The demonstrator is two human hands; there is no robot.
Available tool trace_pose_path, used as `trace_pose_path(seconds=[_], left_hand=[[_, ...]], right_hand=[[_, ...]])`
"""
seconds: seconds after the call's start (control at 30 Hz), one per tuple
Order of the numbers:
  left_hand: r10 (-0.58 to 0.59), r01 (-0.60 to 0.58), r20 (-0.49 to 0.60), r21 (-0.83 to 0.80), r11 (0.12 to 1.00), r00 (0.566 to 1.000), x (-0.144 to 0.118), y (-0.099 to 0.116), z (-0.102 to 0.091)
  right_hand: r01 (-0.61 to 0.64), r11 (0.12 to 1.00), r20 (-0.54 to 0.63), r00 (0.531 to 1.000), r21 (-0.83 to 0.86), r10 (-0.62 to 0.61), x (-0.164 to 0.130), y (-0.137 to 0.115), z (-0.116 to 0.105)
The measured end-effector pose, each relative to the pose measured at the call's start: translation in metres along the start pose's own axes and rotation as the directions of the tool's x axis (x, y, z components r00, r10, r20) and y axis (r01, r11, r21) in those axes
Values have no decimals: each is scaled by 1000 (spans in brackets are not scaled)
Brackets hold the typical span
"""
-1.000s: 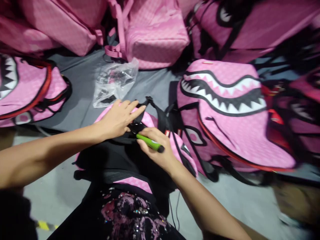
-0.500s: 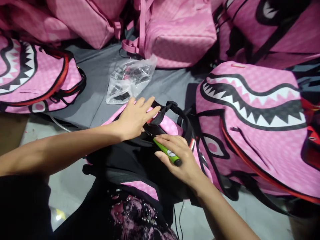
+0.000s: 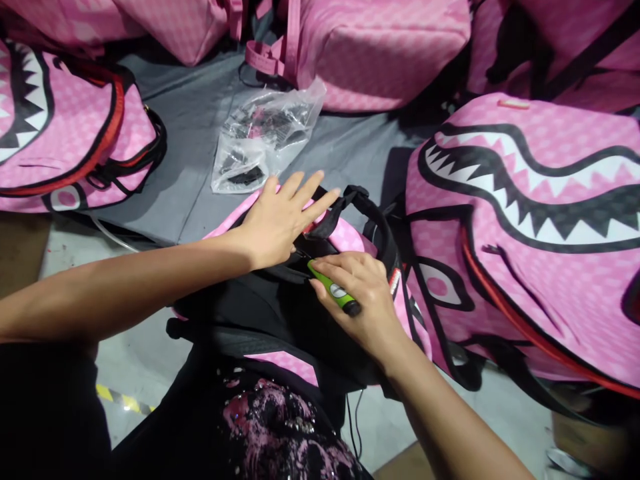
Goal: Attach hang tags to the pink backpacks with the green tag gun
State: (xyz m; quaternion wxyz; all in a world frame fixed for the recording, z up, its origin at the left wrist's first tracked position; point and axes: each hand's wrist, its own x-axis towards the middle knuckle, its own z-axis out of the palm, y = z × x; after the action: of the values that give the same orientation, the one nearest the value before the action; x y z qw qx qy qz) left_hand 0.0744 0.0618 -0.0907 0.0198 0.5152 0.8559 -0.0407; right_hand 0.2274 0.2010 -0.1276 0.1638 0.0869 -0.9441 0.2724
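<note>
My left hand [image 3: 280,217] lies on the upper edge of a black and pink backpack [image 3: 280,313], its fingers spread and the thumb pointing down by the black edging. In my right hand [image 3: 363,293] is a green-handled tool [image 3: 330,285] with a black end and a pale round label. Its thin dark tip points toward the left thumb, at the backpack's black trim; what exactly the tip touches is hidden. A black strap [image 3: 373,207] loops up beside both hands.
A clear plastic bag [image 3: 267,137] with dark items lies beyond my hands on the grey cloth-covered table [image 3: 185,133]. Pink backpacks with shark mouths stand at the right [image 3: 540,220] and left [image 3: 95,133]. A pink checkered bag [image 3: 395,67] sits at the back.
The view has shifted, so the bags behind appear higher and the right backpack farther right. Both hands keep nearly the same pose on the backpack, the green-handled tool still in the right one.
</note>
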Motion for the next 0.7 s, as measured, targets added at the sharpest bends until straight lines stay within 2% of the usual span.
trace_pose_path(seconds=[0.07,0.13,0.2,0.27,0.47,0.7], left_hand=[[50,-50,-49,-8,999,998,0,2,-3],[154,-153,-79,22,988,985,2,5,-6],[270,-265,-64,74,961,961,6,10,-7],[315,-312,-19,99,945,949,11,14,-4],[237,-237,42,6,971,971,20,14,6],[227,-220,101,-78,972,969,27,11,6]], right_hand=[[-7,1000,-8,1000,19,7,-2,1,3],[-7,1000,-23,1000,24,8,-3,2,6],[-11,1000,-35,999,21,12,-3,4,7],[-41,998,-26,999,38,42,-3,5,5],[-141,980,89,988,142,129,-5,10,-14],[-80,979,180,983,186,47,4,17,-23]])
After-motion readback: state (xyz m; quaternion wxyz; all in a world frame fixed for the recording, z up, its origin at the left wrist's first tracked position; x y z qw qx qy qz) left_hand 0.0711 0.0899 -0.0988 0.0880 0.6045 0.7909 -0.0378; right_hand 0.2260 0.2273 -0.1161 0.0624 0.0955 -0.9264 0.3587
